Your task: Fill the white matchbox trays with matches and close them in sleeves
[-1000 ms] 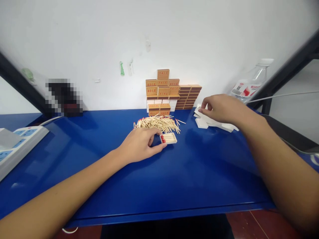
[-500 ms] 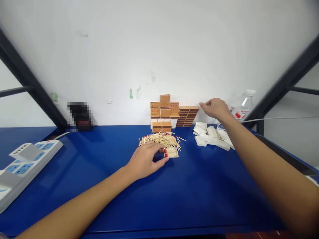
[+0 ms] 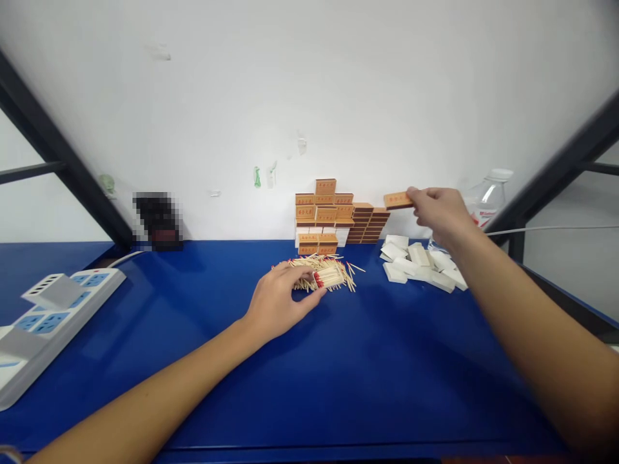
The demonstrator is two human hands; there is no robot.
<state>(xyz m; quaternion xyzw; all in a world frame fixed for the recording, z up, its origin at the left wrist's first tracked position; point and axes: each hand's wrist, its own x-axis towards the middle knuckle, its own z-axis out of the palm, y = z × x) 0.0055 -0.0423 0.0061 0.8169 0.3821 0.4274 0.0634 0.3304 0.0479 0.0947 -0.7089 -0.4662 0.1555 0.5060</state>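
Head view: left hand (image 3: pixel 281 300), thumb and fingers gripping the match tray (image 3: pixel 331 284) at its nine-o'clock end; right hand (image 3: pixel 439 209) pinches a box (image 3: pixel 398 200), between one and two o'clock from the tray, both lying lengthwise roughly nine-to-three.

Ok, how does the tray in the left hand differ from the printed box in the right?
The tray is open, showing red-tipped matches; the printed box shows an orange face with red lettering.
The left hand holds the tray low in view; the right hand holds the printed box higher.
Both look small and oblong.
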